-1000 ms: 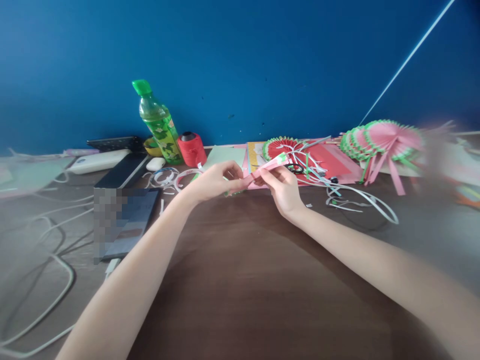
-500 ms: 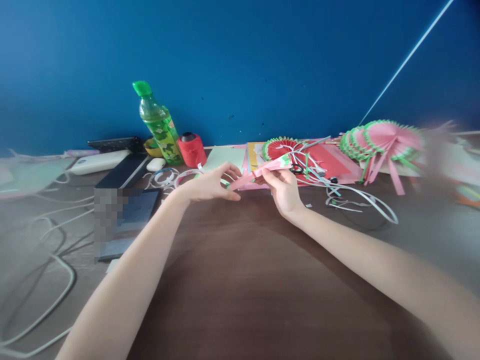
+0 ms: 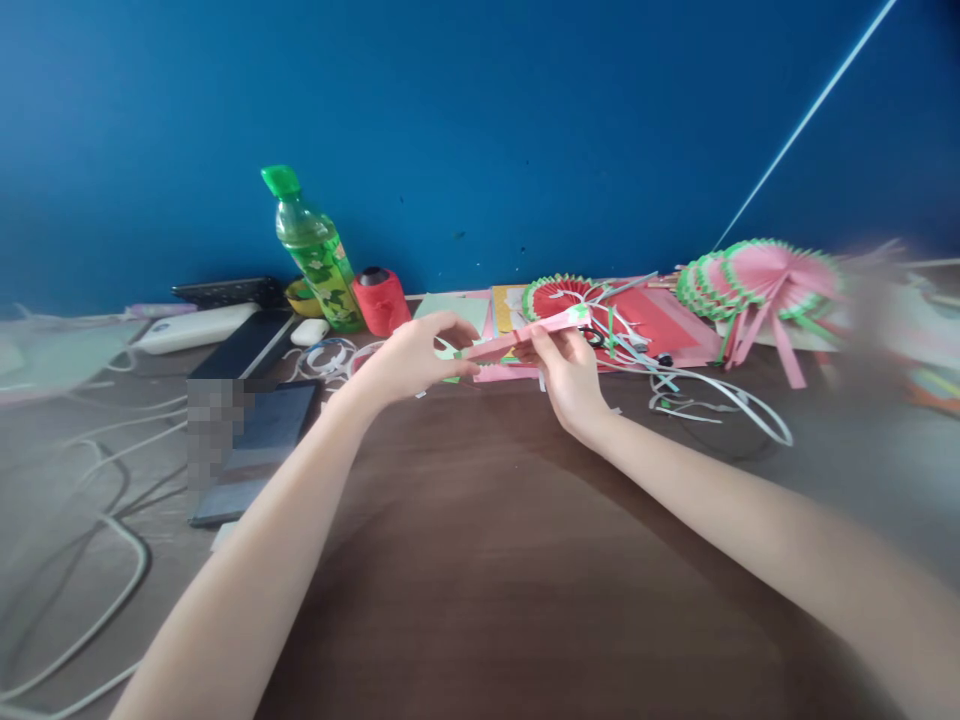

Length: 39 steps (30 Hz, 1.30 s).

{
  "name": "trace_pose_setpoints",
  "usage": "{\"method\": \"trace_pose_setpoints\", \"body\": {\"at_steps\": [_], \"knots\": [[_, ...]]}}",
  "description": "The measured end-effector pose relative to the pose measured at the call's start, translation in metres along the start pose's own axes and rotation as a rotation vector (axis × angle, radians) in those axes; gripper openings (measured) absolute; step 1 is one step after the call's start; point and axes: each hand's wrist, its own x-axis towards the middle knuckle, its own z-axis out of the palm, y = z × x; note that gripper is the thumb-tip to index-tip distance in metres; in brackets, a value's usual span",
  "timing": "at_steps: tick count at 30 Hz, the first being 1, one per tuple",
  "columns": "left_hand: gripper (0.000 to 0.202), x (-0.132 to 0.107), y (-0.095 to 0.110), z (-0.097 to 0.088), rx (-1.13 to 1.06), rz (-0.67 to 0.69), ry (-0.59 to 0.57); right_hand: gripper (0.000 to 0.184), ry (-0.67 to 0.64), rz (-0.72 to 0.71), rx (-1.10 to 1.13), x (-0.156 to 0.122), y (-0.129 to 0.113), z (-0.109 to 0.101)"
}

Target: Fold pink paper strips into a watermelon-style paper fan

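A narrow pink folded paper strip (image 3: 499,345) with green at its ends is held in the air above the desk, slanting up to the right. My left hand (image 3: 420,360) has its thumb and fingers closed on the strip's left end. My right hand (image 3: 570,380) pinches the strip nearer its right end, thumb in front. The fingers behind the strip are partly hidden. Beyond my hands lie a red pleated paper fan (image 3: 561,297) with a green edge and red paper sheets (image 3: 660,325).
At the left stand a green bottle (image 3: 319,260) and a red thread spool (image 3: 381,300), with a white power bank (image 3: 199,328) beside a dark box. Several pink and green pleated fans (image 3: 780,275) sit at the right. White cords (image 3: 750,405) curl near the papers. A blue wall rises behind.
My left hand's fingers have closed on the strip's left end, where they were spread before. The strip now lies slightly flatter and straighter. My right hand keeps its pinch.
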Motion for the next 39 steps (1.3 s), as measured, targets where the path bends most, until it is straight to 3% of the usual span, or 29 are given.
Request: {"method": "trace_pose_setpoints", "body": {"at_steps": [4,21,26,29,35,39], "knots": [[0.021,-0.001,-0.001,0.004,0.083,0.041,0.08,0.021,0.011,0.033,0.013,0.0,-0.001,0.001],[0.018,-0.004,-0.002,0.013,0.07,0.012,0.261,0.025,0.042,0.151,0.075,0.002,0.0,0.001],[0.021,-0.003,-0.004,0.018,-0.001,-0.068,0.344,0.026,0.039,0.192,0.095,0.001,0.001,0.001],[0.024,0.0,-0.007,0.019,-0.041,-0.108,0.312,0.026,0.03,0.18,0.097,0.001,0.002,0.0],[0.039,0.003,-0.009,0.017,-0.118,-0.053,0.207,0.026,0.036,0.169,0.074,0.002,0.002,0.001],[0.033,0.002,-0.008,0.017,-0.037,0.003,0.133,0.025,0.02,0.162,0.069,0.002,0.003,-0.001]]}}
